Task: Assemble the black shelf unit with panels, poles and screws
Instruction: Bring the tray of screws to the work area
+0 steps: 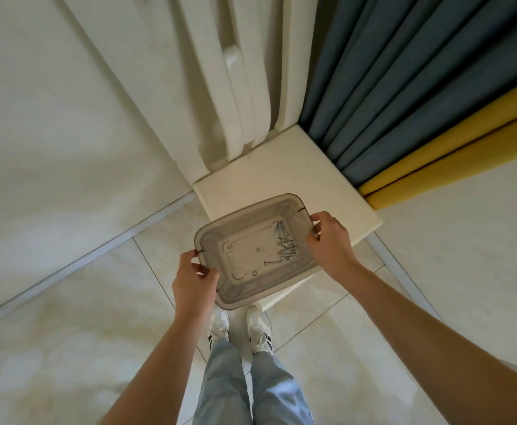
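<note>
Hemmed in on two sides, you face a corner: white wall panels point(220, 87) shut off the far left of the cream tabletop point(266, 179), while blue curtains point(404, 87) and yellow curtains point(465, 148) crowd its far right edge. The clear tray point(251, 250), gripped by your left hand point(194, 283) and right hand point(332, 240), covers the near corner. The tabletop's far half lies bare, and tiled floor point(67, 332) spreads open either side of your shoes point(260, 329).

Single wide-angle head camera looking steeply down from standing height; box point(245, 256) sitting close, centre; shoes point(218, 328) nearest; curtain point(404, 87) far right.
</note>
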A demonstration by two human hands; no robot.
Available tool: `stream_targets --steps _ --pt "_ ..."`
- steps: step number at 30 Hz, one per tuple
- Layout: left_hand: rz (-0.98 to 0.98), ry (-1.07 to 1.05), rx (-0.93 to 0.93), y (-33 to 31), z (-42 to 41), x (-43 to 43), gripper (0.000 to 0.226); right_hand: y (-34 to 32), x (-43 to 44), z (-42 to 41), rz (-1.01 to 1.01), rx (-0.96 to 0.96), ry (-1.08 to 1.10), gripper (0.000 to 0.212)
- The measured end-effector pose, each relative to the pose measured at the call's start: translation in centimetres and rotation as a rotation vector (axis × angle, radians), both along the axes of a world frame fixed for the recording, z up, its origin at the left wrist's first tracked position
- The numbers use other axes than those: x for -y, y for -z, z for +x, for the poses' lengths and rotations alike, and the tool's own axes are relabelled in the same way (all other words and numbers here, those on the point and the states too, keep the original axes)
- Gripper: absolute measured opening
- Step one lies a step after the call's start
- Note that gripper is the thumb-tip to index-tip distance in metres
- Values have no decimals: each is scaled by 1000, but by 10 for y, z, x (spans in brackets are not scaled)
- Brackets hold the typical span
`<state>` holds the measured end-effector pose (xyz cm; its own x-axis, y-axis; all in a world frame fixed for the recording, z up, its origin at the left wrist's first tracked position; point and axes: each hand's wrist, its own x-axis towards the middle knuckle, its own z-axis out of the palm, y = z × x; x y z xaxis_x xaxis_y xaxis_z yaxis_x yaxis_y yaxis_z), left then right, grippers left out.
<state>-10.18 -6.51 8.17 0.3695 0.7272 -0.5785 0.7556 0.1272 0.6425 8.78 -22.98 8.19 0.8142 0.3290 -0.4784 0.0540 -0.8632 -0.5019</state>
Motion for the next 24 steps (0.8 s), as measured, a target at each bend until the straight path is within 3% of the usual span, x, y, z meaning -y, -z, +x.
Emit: stream_targets --steps 13,24 --pt "227 -332 108 -121 -122 -21 53 -132 -72 -88 290 163 -305 32" --pt "339 -649 110 -172 -257 -44 56 -189 -167 -203 438 59 -561 26"
